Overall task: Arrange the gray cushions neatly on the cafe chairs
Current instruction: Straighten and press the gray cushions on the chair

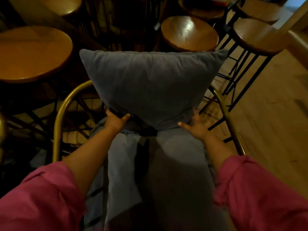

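Observation:
A gray cushion (151, 84) stands upright in the middle of the view, against the curved brass back rail of a cafe chair (62, 104). My left hand (116, 120) grips the cushion's lower left corner, thumb over the fabric. At the lower right corner, my right hand (196, 126) lies against the cushion with spread fingers, slightly blurred. A second gray cushion (175, 164) lies flat on the chair seat below, running toward me, with a loose fold of gray fabric (123, 164) on its left side.
Round wooden stools on black metal legs stand around the chair: one at left (31, 54), one behind the cushion (190, 33), others at right (256, 37). A light wooden floor (266, 114) runs along the right side. Pink sleeves cover both forearms.

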